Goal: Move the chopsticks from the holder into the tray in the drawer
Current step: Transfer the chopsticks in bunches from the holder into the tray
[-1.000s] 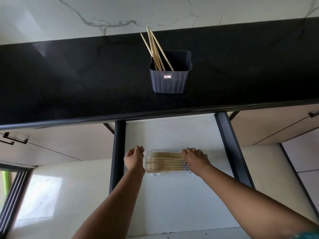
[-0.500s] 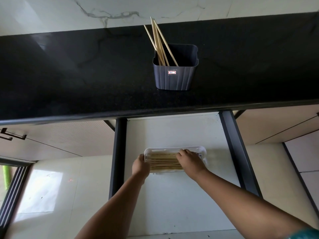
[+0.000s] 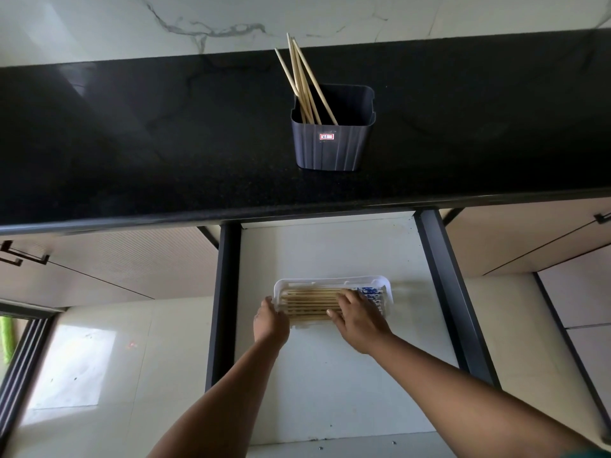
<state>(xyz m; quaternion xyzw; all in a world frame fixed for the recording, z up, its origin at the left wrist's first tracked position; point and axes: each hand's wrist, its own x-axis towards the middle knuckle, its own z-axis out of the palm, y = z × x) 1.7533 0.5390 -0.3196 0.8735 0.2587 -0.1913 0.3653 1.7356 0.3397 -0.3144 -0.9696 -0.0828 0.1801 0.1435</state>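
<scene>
the left hand is seen curled around the left end of the tray, gripping its rim; a slide or tilt of this light, thin-walled white plastic tray on the smooth pale floor of the drawer is judged possible if the grip is pulled sideways. within the tray a flat row of pale, slender, straight-grained chopsticks is laid lengthwise, blue-patterned ends to the right; rolling or stacking out of line is judged likely, since the sticks are round and loose. the right hand is laid over them with fingers extended, pressing and grasping nothing; excess pressure could skew the row. further right and above, on the glossy speckled black countertop, the holder is noted, a dark ribbed rounded-square bin with a small label. several chopsticks in the holder lean left against its rim, not yet transferred; tipping of the holder is judged a risk if they are drawn out at an angle.
</scene>
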